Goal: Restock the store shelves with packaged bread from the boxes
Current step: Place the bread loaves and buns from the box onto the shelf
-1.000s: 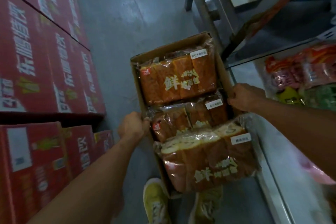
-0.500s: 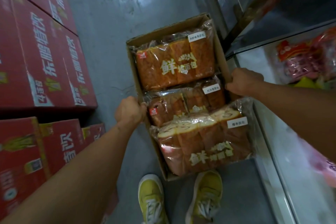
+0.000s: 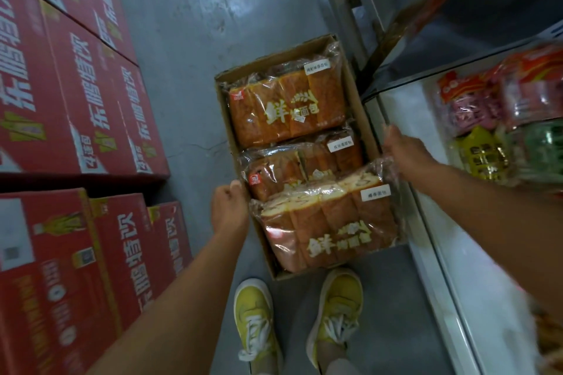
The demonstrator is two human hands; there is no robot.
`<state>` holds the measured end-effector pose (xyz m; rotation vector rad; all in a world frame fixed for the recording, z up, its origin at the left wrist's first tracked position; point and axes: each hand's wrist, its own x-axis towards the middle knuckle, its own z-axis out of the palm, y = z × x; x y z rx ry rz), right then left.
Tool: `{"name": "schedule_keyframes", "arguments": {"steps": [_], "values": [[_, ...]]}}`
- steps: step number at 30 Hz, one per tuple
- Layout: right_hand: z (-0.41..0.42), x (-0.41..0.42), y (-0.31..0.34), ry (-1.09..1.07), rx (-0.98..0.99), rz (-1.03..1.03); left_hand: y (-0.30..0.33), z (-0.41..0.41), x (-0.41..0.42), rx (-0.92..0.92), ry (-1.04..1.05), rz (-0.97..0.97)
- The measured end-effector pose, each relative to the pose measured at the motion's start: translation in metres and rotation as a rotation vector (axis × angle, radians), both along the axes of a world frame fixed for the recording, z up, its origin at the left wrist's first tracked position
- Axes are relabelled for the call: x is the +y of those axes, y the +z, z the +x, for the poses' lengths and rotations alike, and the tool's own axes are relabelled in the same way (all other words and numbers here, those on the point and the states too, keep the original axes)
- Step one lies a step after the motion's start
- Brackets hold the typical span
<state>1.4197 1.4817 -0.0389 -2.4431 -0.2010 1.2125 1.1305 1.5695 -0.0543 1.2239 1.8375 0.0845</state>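
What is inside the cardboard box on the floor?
The cardboard box holds three clear-wrapped bread packs in a row: far, middle, near, which overlaps the middle one. Anything beneath them is covered.

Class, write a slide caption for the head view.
Both hands, left hand and right hand, hold a cardboard box of packaged bread.

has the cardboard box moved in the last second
Yes. The cardboard box has come nearer the yellow shoes; both hands hold its sides.
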Motion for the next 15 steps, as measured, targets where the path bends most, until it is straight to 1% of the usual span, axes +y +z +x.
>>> {"name": "schedule_keyframes", "arguments": {"steps": [1,3,6,8,10,15], "values": [[-0.009,-0.011,0.006,-0.027,-0.024,0.034,0.010,-0.001,-0.013,-0.022,0.052,0.018],[-0.027,-0.034,0.019,-0.051,0.000,0.097,0.020,-0.005,-0.036,-0.098,0.138,-0.002],[-0.047,-0.064,0.027,-0.051,0.127,0.205,0.023,-0.010,-0.063,-0.180,0.196,-0.109],[-0.051,-0.073,0.029,-0.080,0.183,0.246,0.024,-0.010,-0.075,-0.252,0.192,-0.195],[-0.053,-0.079,0.029,-0.067,0.203,0.260,0.026,-0.007,-0.082,-0.329,0.188,-0.260],[-0.054,-0.090,0.023,0.016,0.188,0.204,0.022,0.001,-0.093,-0.349,0.198,-0.370]]}}
